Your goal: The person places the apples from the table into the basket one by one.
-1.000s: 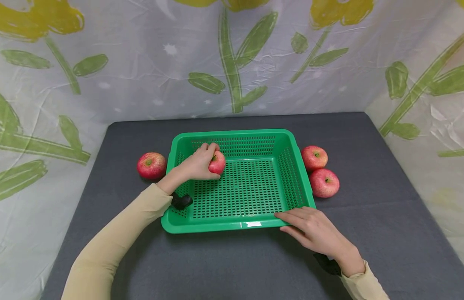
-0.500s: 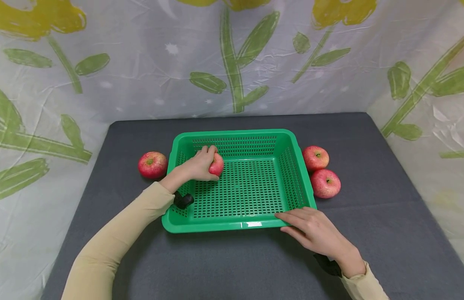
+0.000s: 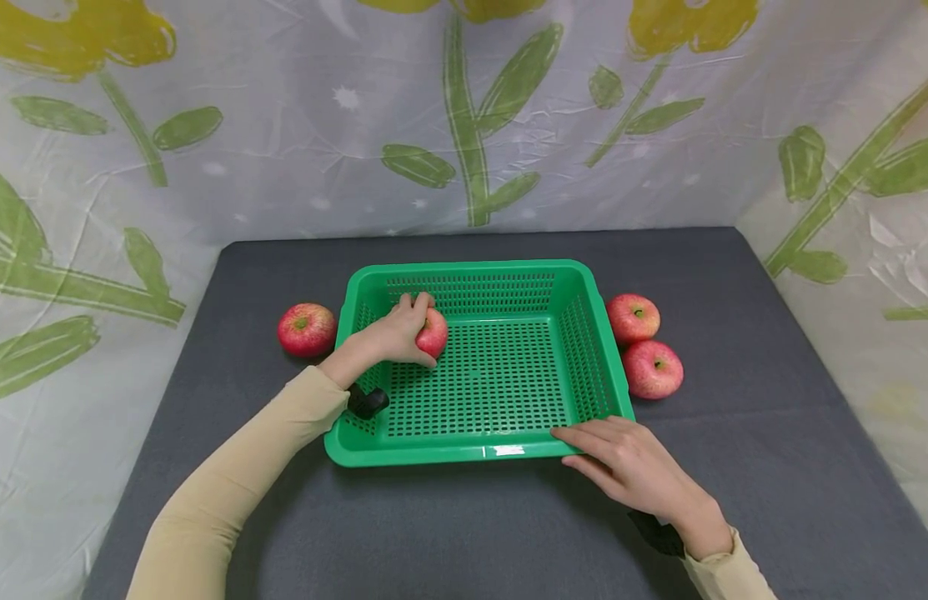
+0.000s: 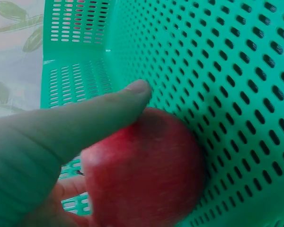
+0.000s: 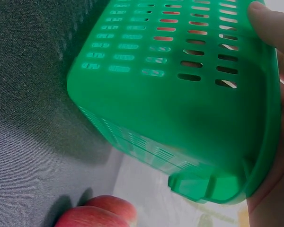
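My left hand [image 3: 402, 332] reaches inside the green basket [image 3: 471, 454] near its left wall and holds a red apple [image 3: 433, 335]. In the left wrist view, the thumb [image 4: 104, 111] lies along one side of this apple [image 4: 146, 170], with fingers partly hidden behind it. The apple is low, close over the slotted floor. At the basket's near right corner, my right hand [image 3: 630, 462] grips the rim. The right wrist view has its thumb [image 5: 272, 23] against the outer wall and the rest of the hand on the other side of the rim.
One apple [image 3: 307, 330] lies on the dark cloth left of the basket. Right of it, a far apple [image 3: 633, 318] and a nearer apple [image 3: 654, 369] sit close together against the basket wall. A flower-printed curtain [image 3: 306, 125] hangs behind the table [image 3: 433, 533].
My left hand and its apple have shifted slightly left and down within the basket. The right hand keeps its place on the rim. The whole head view has drifted a little.
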The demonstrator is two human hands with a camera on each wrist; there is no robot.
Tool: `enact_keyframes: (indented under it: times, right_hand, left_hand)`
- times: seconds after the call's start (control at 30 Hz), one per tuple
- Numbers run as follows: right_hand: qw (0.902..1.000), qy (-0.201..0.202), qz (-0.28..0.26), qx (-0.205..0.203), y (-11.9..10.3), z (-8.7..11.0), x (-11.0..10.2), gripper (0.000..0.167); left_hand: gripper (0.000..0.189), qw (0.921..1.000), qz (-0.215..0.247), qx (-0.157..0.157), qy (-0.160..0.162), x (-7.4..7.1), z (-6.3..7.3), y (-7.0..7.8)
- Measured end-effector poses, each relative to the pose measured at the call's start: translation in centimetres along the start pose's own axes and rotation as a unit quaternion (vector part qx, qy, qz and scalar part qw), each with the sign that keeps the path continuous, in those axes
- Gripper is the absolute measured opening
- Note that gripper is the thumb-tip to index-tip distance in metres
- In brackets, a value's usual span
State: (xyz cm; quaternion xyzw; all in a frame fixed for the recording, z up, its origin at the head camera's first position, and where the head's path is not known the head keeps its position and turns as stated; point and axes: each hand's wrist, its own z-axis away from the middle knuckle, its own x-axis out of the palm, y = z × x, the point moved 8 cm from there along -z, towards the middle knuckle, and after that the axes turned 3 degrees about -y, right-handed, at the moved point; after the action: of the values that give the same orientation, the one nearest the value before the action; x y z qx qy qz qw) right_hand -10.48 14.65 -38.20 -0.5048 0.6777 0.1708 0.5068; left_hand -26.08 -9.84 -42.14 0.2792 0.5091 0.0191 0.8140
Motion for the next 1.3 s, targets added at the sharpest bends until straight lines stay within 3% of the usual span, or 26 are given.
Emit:
enact_keyframes:
  times: [0.2,0.4,0.53,0.73,0.9,1.13,1.3]
  right_hand:
    - [1.0,0.001,-0.001,0.003,0.0,0.1,0.0,0.033]
    - [1.0,0.0,0.002,0.007,-0.1,0.1,0.0,0.029]
    - [1.0,0.003,0.002,0.003,-0.2,0.0,-0.2,0.029]
    - [0.9999,0.009,0.007,-0.004,-0.3,0.0,-0.4,0.032]
    - [1.0,0.003,0.006,0.001,-0.2,0.0,-0.3,0.031]
    - [0.9999,0.01,0.002,-0.008,-0.4,-0.1,-0.2,0.029]
    - [0.9997,0.018,0.003,-0.014,-0.5,-0.2,-0.3,0.028]
  left_hand:
    - [0.067,0.9998,0.004,0.012,0.018,-1.6,1.5,0.4]
    - [0.055,0.9938,0.013,0.035,0.105,-5.7,5.2,0.2]
    - [0.052,0.9882,0.023,0.025,0.149,-8.0,7.9,-1.4]
    - [0.057,0.9834,0.048,-0.014,0.175,-10.0,10.6,-5.3]
    - [0.068,0.9848,0.048,-0.026,0.165,-9.6,11.2,-8.6]
    - [0.094,0.9853,0.058,-0.085,0.136,-6.4,10.6,-13.1]
    - [0.108,0.9812,0.082,-0.102,0.142,-4.4,10.1,-14.8]
